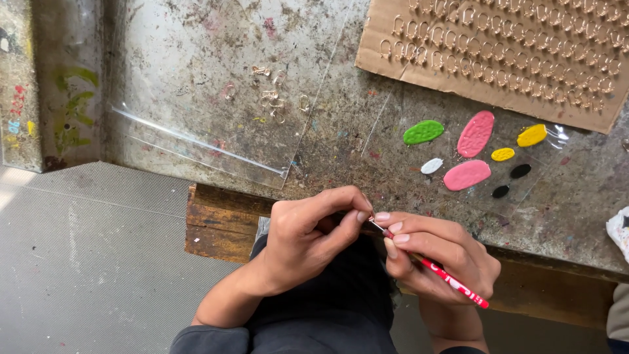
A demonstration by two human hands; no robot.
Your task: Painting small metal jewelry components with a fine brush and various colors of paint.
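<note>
Right hand (440, 254) holds a thin red-handled brush (432, 267) in a pencil grip, thumb and first two fingers closed near the metal ferrule; the handle runs back over the hand toward the lower right. The brush tip meets the fingertips of the left hand (308, 237), which pinch something very small between thumb and forefinger. The item is too small to identify; judged to be one of the small metal loops.

Both hands work just off the near edge of the stained workbench (367, 141), above the lap.

Progress, as a judgement: the cardboard sheet (498, 56) at upper right carries many rows of loops, all plain metal as far as visible. A few loose loops (275, 98) lie on a clear plastic sheet (216, 118) at upper left. No coloured piece is visible, so most colouring appears left.

Paint blobs (466, 174) (green, pink, yellow, white, black) lie on clear film just beyond the right hand, within easy reach.

Room: bench between film and plastic sheet is bare. A wooden block (219, 223) sits just left of the left wrist, under the bench edge.
</note>
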